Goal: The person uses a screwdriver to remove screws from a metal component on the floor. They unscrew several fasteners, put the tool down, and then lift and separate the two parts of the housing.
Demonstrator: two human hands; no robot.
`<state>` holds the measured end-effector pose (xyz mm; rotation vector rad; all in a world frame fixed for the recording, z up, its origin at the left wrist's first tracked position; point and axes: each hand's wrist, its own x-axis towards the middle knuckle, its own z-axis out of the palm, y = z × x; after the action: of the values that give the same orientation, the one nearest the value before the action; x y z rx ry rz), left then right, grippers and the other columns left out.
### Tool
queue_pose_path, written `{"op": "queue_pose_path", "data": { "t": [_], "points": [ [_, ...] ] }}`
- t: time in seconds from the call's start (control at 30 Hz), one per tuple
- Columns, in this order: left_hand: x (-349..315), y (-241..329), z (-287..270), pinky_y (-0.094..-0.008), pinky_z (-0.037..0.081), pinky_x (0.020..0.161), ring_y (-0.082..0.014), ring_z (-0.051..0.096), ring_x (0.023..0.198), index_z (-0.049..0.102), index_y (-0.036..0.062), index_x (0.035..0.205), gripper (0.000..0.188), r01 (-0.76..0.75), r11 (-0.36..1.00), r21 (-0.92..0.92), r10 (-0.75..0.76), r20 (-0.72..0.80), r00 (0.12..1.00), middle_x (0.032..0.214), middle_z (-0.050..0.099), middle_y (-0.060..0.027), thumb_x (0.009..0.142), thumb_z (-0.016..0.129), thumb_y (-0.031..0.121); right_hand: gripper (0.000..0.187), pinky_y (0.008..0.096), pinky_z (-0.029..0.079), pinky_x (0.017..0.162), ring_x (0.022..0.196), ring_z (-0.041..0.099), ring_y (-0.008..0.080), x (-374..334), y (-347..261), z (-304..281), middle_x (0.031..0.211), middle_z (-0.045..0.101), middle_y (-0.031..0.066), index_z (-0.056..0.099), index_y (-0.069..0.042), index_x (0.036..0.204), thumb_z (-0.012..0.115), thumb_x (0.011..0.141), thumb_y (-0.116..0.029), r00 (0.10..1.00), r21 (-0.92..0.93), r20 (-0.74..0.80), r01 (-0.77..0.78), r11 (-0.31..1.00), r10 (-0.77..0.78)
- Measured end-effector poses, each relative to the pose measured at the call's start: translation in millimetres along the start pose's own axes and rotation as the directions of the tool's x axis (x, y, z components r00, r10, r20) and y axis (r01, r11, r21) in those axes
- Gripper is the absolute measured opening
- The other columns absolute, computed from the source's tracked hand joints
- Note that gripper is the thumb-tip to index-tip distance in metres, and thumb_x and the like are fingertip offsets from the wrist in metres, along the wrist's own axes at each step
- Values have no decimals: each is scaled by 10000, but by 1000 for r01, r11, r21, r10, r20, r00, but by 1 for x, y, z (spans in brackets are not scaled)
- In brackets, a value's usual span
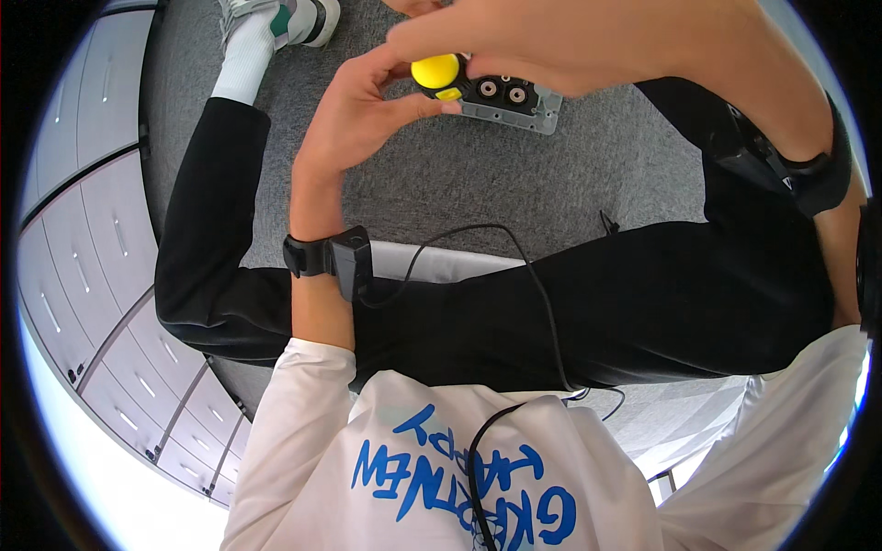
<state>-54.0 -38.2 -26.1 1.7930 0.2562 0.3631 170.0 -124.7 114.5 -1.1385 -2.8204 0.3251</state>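
Near the top edge is a black device [496, 89] with a bright yellow round cap [435, 71] at its left end and round metal-rimmed sockets on its face. It sits on or against a grey plate with small holes [528, 119]. My left hand [354, 115] closes round the device's left end, thumb along its near side by the yellow cap and fingers behind it. My right hand [542, 41] bends over the device from the right, covering its far side. Its fingers are curled and partly hidden, and I cannot make out what they hold.
Grey carpet [441, 193] lies beneath, with my black-trousered legs [634, 294] around the work area. Pale drawer cabinets [92, 248] line the left. A black cable [542, 285] runs from the left wrist's strapped box [351, 262] across my leg. A shoe [303, 20] rests at the upper left.
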Motion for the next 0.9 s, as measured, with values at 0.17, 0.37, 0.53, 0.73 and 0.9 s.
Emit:
{"op": "queue_pose_path", "data": {
  "t": [0.17,0.37,0.53,0.73,0.9],
  "points": [
    [-1,1,-7,-316,520,926,-137,666,997,676,41,1241,463,326,943,70,-333,128,934,1069,718,-17,808,839,45,344,362,562,739,914,689,292,-3,5,21,1014,653,133,653,-15,1168,716,833,-63,995,18,-44,96,995,-95],
    [-3,-12,10,-338,501,933,-163,628,1052,656,68,1264,483,-84,996,-17,83,-36,996,1120,679,-23,821,846,83,240,341,560,659,805,701,284,5,7,12,937,702,139,705,-11,1027,738,815,-119,995,48,88,33,998,-38],
    [-1,-1,11,-370,487,982,-186,623,1130,641,76,1287,528,-37,999,22,37,18,999,1185,675,-49,811,864,128,175,372,557,615,697,708,303,23,-12,-16,783,719,139,738,-1,862,702,866,-172,933,-63,343,-95,994,110],
    [1,6,13,-393,493,1003,-224,632,1167,567,84,1408,637,68,998,9,-69,45,997,1235,670,-91,835,837,141,343,426,567,658,740,717,345,21,-12,-3,804,725,160,729,-14,834,604,964,-306,923,-175,296,-199,964,244],
    [-14,-62,-2,-399,503,998,-254,635,1182,507,84,1469,665,203,966,161,-211,33,977,1281,644,-155,888,785,249,393,422,570,707,838,717,352,11,-5,17,893,715,167,687,2,951,564,1005,-367,947,-209,190,-218,953,258]
  ]
}}
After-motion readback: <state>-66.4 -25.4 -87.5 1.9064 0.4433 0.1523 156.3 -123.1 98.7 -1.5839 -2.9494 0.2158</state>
